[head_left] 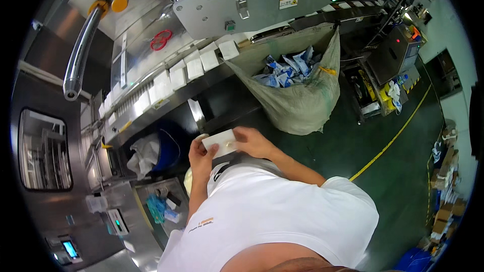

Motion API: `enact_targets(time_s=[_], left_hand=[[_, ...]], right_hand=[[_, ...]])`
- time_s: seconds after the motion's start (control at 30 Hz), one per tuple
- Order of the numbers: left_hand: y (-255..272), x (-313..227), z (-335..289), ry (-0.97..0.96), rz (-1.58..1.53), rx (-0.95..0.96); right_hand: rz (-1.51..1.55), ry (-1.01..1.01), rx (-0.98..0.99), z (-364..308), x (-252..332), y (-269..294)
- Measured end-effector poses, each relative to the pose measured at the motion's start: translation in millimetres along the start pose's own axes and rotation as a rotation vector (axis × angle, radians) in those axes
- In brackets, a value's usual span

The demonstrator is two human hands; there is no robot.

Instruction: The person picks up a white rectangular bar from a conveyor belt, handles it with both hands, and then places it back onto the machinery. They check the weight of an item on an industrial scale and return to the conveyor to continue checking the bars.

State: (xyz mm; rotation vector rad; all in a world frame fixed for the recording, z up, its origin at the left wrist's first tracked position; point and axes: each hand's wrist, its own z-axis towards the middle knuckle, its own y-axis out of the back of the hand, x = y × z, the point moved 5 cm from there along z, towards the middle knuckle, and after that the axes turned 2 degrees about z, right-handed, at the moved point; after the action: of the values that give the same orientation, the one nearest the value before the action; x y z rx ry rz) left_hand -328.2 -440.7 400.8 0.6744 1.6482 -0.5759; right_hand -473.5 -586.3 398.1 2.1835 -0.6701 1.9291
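Observation:
Close to my body, both hands hold a white rectangular pad (216, 140) that looks like a folded stack of wipes. My left hand (199, 157) grips its left end, with the thumb lying on the upper face. My right hand (252, 142) pinches the right end, its fingertips near a small pale spot on the pad. Beyond my hands, a row of similar white pads (178, 76) lies along a conveyor (174, 95) that slants up to the right, toward a metal machine (262, 7).
A large woven sack (302, 113) with crumpled blue-and-white packets hangs beside the conveyor. Below the conveyor stands a blue bin (169, 150) with a whitish bag. Red-handled scissors (161, 40) lie on the machine bed. At left, a metal tray (149, 191) holds blue-green items; a yellow line (390, 143) crosses the green floor.

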Motion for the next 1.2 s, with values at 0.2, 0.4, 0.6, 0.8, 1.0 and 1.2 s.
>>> enact_targets(time_s=[0.2,0.4,0.6,0.8,1.0,1.2], left_hand=[[94,8,72,-0.018,0.010,0.074],[218,38,134,0.035,-0.028,0.102],[296,85,133,0.107,-0.095,0.115],[353,117,113,0.171,-0.059,0.145],[393,131,103,0.173,-0.079,0.232],[408,140,107,0.132,-0.116,0.319]], right_hand=[[0.062,0.077,-0.065,108,-47,-63],[0.002,-0.036,-0.024,219,-90,-158],[-0.019,-0.033,0.053,248,-122,-219],[-0.125,-0.069,0.074,249,-165,-272],[-0.267,0.037,-0.010,243,-164,-312],[-0.388,0.109,-0.079,232,-157,-330]])
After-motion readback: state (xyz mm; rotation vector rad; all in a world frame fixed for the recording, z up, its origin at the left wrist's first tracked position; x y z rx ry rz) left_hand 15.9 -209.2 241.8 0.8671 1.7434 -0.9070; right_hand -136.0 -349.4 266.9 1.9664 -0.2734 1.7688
